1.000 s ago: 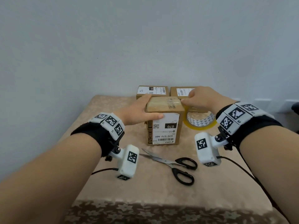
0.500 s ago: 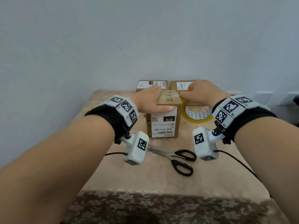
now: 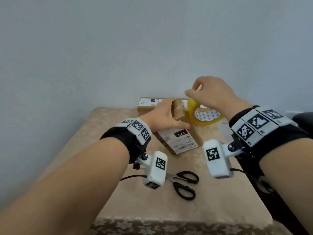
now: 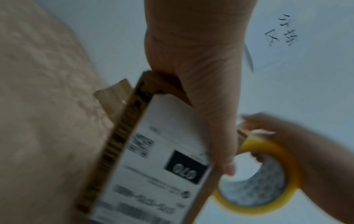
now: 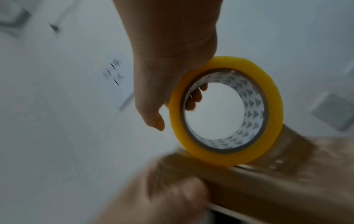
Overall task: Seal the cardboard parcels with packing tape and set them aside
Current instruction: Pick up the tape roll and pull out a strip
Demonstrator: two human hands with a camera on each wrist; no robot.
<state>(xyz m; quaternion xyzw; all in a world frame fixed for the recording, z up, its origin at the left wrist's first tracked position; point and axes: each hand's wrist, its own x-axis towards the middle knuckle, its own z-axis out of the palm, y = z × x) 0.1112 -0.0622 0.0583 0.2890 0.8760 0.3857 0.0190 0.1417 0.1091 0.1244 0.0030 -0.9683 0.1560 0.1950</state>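
A brown cardboard parcel point(image 3: 179, 141) with a white "070" label stands mid-table, turned and tilted. My left hand point(image 3: 166, 116) grips its top, the thumb lying along the front upper edge point(image 4: 220, 144). My right hand point(image 3: 210, 94) holds a yellow packing tape roll point(image 3: 203, 122) raised beside the parcel's top right, with fingers through the core point(image 5: 193, 97). In the right wrist view the tape roll point(image 5: 226, 157) touches the parcel's top edge point(image 5: 268, 189), and a glossy strip seems to run from it onto the cardboard. Both wrist views are blurred.
Black-handled scissors point(image 3: 184, 184) lie on the beige tablecloth point(image 3: 169, 206) in front of the parcel. Two more labelled boxes point(image 3: 149, 102) stand against the wall behind it. The table's front edge point(image 3: 169, 219) is near me, and a dark object point(image 3: 303, 117) sits at the far right.
My right hand lifted the tape roll off the table to the parcel's top. The parcel turned and tilted under my left hand, which shifted further over its top.
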